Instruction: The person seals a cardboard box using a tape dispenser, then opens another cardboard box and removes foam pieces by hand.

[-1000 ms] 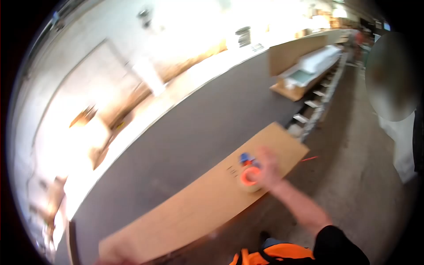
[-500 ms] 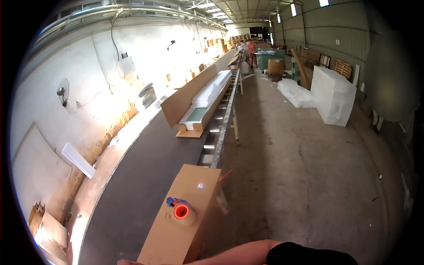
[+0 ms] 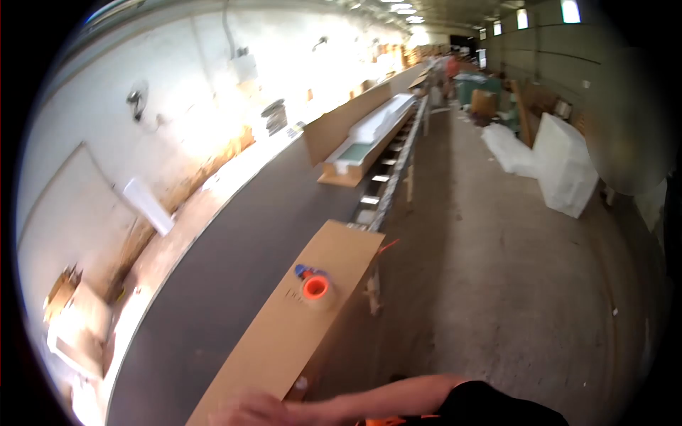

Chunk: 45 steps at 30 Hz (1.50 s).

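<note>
My right hand [image 3: 254, 410] is at the bottom edge, over the near end of a long closed cardboard box [image 3: 273, 341]. Motion smears its fingers, so I cannot tell their shape or whether they touch the cardboard. The bare forearm reaches in from the lower right, out of a black sleeve. A tape dispenser [image 3: 323, 299] with a blue part and an orange core lies on top of the box, farther up from the hand. My left hand is out of the frame.
Left of the box runs a dark belt surface [image 3: 234, 263]. Beyond, an open long carton [image 3: 343, 175] with white foam lies beside a roller rail [image 3: 398, 170]. Wrapped white blocks [image 3: 565, 167] stand on the floor at right. A person [image 3: 452, 67] is far back.
My view has tilted and swung left, so the scene sits farther right and higher. More of my right hand and forearm shows over the box. The dispenser stays on the box.
</note>
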Motion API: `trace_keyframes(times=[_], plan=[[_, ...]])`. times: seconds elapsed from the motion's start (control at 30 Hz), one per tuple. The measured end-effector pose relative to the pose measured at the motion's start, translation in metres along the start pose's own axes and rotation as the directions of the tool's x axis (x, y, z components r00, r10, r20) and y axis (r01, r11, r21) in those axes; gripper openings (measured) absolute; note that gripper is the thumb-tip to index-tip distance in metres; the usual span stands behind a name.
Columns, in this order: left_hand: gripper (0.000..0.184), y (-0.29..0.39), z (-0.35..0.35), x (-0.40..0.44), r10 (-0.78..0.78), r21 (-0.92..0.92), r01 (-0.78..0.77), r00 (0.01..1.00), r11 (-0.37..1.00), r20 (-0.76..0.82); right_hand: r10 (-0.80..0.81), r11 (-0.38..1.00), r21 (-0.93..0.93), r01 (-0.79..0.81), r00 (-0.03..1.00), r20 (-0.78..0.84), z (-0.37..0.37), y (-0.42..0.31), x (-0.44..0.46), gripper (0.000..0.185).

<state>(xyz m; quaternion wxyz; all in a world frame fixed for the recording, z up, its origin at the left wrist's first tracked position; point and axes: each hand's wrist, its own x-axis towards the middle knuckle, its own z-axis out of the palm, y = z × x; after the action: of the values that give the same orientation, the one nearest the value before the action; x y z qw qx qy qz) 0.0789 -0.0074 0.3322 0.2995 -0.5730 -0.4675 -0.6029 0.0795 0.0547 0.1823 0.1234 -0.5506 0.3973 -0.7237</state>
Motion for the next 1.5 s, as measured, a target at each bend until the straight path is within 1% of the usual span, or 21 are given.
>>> trace_keyframes(times=[0.03, 0.07, 0.1, 0.13, 0.17, 0.2, 0.23, 0.27, 0.3, 0.37, 0.4, 0.5, 0.67, 0.73, 0.8, 0.93, 1.03, 1.23, 1.33, 1.43, 1.5], plan=[[0.036, 0.008, -0.002, -0.019, -0.161, 0.115, 0.168, 0.985, 0.979, -0.069, 0.107, 0.973, -0.205, -0.109, 0.994, -0.018, -0.008, -0.005, -0.019, 0.097], [0.031, 0.015, -0.003, -0.036, -0.317, 0.209, 0.34, 0.939, 0.917, -0.135, 0.186, 0.944, -0.253, -0.212, 0.975, -0.122, -0.029, -0.031, -0.023, 0.083], [0.023, 0.021, 0.004, -0.052, -0.534, 0.332, 0.595, 0.804, 0.732, -0.262, 0.261, 0.906, -0.28, -0.319, 0.939, -0.224, -0.051, -0.057, -0.026, 0.071], [0.019, 0.018, -0.004, -0.083, -0.62, 0.505, 0.638, 0.749, 0.582, -0.233, 0.366, 0.752, -0.378, -0.539, 0.82, -0.441, -0.07, -0.061, -0.053, 0.061], [0.016, 0.014, -0.01, -0.123, -0.699, 0.651, 0.637, 0.68, 0.413, -0.222, 0.289, 0.671, -0.344, -0.657, 0.659, -0.695, -0.085, -0.047, -0.086, 0.066], [0.015, 0.012, -0.01, -0.164, -0.734, 0.688, 0.661, 0.62, 0.3, -0.276, 0.264, 0.491, -0.288, -0.822, 0.456, -0.85, -0.107, -0.026, -0.127, 0.064], [0.015, 0.018, -0.007, -0.199, -0.766, 0.713, 0.677, 0.553, 0.183, -0.329, 0.135, 0.318, -0.304, -0.898, 0.361, -0.923, -0.131, 0.001, -0.173, 0.07], [0.021, 0.027, -0.005, -0.219, -0.824, 0.72, 0.691, 0.442, 0.062, -0.354, 0.077, 0.199, -0.39, -0.899, 0.411, -0.909, -0.152, 0.01, -0.198, 0.073], [0.026, 0.032, -0.003, -0.234, -0.796, 0.789, 0.615, 0.477, 0.0, -0.372, 0.022, 0.073, -0.465, -0.882, 0.468, -0.884, -0.169, 0.013, -0.209, 0.076], [0.036, 0.038, 0.001, -0.264, -0.745, 0.889, 0.438, 0.548, -0.132, -0.381, 0.003, 0.047, -0.553, -0.832, 0.554, -0.832, -0.192, 0.012, -0.202, 0.074], [0.052, 0.046, 0.0, -0.283, -0.772, 0.908, 0.383, 0.521, -0.169, -0.363, -0.005, 0.039, -0.593, -0.805, 0.593, -0.805, -0.198, 0.012, -0.199, 0.073], [0.054, 0.047, 0.006, -0.282, -0.735, 0.943, 0.225, 0.591, -0.247, -0.333, 0.115, -0.157, -0.814, -0.558, 0.809, -0.577, -0.202, 0.008, -0.186, 0.067], [0.067, 0.036, 0.01, -0.294, -0.783, 0.891, 0.154, 0.429, -0.428, -0.451, 0.298, 0.052, -0.974, -0.22, 0.934, -0.195, -0.17, 0.015, -0.161, 0.05], [0.069, 0.026, 0.011, -0.289, -0.795, 0.864, 0.246, 0.343, -0.438, -0.501, 0.311, 0.15, -0.982, -0.117, 0.948, -0.066, -0.155, 0.021, -0.143, 0.044], [0.063, 0.016, 0.006, -0.289, -0.792, 0.807, 0.391, 0.251, -0.443, -0.557, 0.397, 0.136, -0.982, -0.135, 0.915, -0.071, -0.139, 0.035, -0.145, 0.044], [0.055, -0.015, -0.013, -0.335, -0.627, 0.589, 0.291, -0.049, -0.754, -0.778, 0.434, 0.116, -0.991, -0.068, 0.901, -0.012, -0.13, 0.063, -0.136, 0.039], [0.056, -0.001, -0.017, -0.357, -0.681, 0.671, 0.294, 0.083, -0.681, -0.727, 0.441, 0.141, -0.987, -0.079, 0.897, -0.009, -0.129, 0.06, -0.124, 0.036], [0.05, 0.001, -0.028, -0.29, -0.698, 0.561, 0.54, -0.073, -0.628, -0.712, 0.44, 0.148, -0.987, -0.068, 0.898, 0.004, -0.142, 0.06, -0.124, 0.034], [0.038, -0.003, -0.022, -0.26, -0.76, 0.773, 0.216, 0.158, -0.597, -0.631, 0.365, 0.164, -0.986, -0.036, 0.931, 0.027, -0.147, 0.067, -0.12, 0.031], [0.037, -0.006, -0.026, -0.263, -0.726, 0.681, 0.484, 0.126, -0.55, -0.676, 0.33, 0.153, -0.988, -0.018, 0.943, 0.034, -0.144, 0.07, -0.119, 0.022], [0.039, 0.003, -0.032, -0.307, -0.793, 0.872, -0.013, 0.424, -0.489, -0.438, 0.337, 0.143, -0.989, -0.022, 0.941, 0.028, -0.141, 0.08, -0.123, 0.018]])
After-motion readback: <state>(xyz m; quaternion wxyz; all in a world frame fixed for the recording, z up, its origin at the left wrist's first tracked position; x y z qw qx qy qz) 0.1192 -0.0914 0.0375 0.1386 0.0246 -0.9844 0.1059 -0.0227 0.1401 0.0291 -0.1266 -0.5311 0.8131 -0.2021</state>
